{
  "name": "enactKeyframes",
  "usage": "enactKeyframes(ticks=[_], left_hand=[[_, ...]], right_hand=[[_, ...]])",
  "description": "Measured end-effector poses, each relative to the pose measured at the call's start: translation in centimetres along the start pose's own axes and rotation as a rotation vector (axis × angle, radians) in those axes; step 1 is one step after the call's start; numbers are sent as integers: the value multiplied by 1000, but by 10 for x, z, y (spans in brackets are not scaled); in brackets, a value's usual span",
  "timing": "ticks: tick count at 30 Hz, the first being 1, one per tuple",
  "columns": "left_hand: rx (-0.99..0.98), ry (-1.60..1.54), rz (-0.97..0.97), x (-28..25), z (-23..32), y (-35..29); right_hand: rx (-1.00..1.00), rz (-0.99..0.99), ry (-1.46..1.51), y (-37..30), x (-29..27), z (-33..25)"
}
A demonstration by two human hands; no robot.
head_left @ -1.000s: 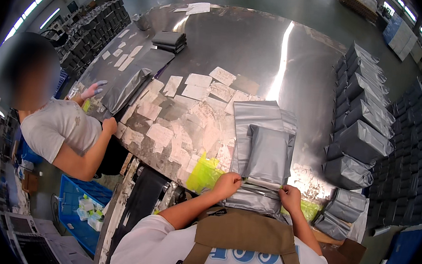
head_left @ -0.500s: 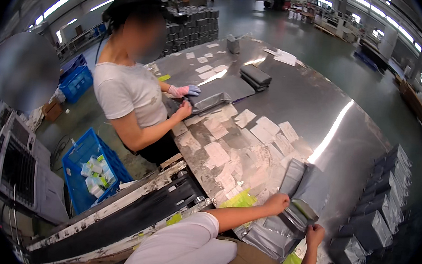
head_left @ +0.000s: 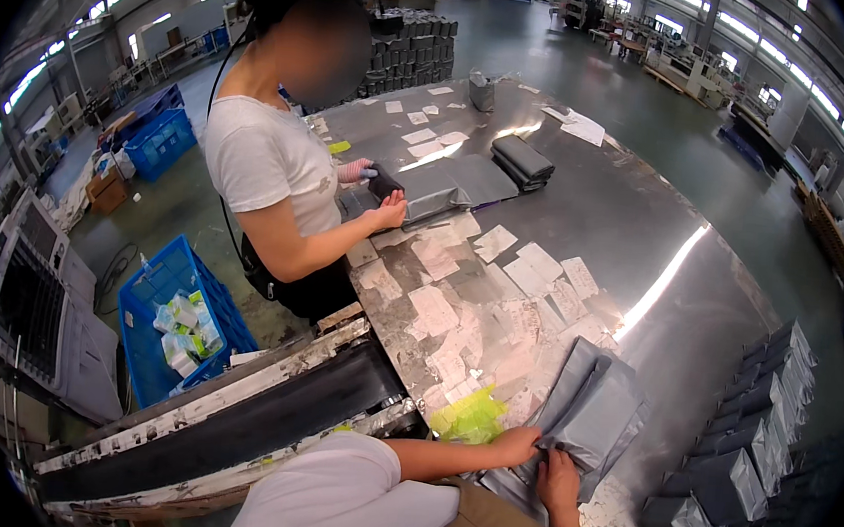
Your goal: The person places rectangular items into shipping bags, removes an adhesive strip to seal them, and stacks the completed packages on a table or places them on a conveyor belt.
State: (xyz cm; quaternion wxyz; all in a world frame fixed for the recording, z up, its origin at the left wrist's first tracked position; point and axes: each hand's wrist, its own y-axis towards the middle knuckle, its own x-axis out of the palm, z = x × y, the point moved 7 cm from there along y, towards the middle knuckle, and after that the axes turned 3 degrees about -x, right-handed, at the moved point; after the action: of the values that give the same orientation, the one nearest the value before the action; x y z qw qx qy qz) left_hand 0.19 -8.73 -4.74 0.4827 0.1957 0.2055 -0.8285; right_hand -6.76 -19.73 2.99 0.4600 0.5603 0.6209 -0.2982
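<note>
At the near right of the metal table, a grey plastic bag (head_left: 601,420) lies flat and creased, with a folded strip along its left side. My left hand (head_left: 518,447) is closed on the bag's near edge. Right beside it, my right hand (head_left: 559,479) has its fingers bent and pressed together on the same edge. The two hands almost touch. More grey plastic (head_left: 515,487) shows under my forearms, partly hidden by them.
A co-worker at the table's left holds a dark bundle (head_left: 384,182) over a long grey bag. A folded grey stack (head_left: 522,162) lies beyond. Paper labels (head_left: 433,310) cover the table (head_left: 666,225). Filled grey bags (head_left: 724,481) stand at right; a conveyor (head_left: 226,437) and blue crate (head_left: 149,340) at left.
My hands have come together at the bag's near edge, the right one moving left. The greenish patch between them is gone from sight. The co-worker has lifted a dark bundle.
</note>
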Motion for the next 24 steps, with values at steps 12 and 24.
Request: enactKeyframes(ticks=[12,24], left_hand=[[21,6,43,-5,-5,-10],[-460,-632,-122,-10,-31,-13]], right_hand=[[295,-138,-180,-22,41,13],[-28,270,194,-3,5,-29]])
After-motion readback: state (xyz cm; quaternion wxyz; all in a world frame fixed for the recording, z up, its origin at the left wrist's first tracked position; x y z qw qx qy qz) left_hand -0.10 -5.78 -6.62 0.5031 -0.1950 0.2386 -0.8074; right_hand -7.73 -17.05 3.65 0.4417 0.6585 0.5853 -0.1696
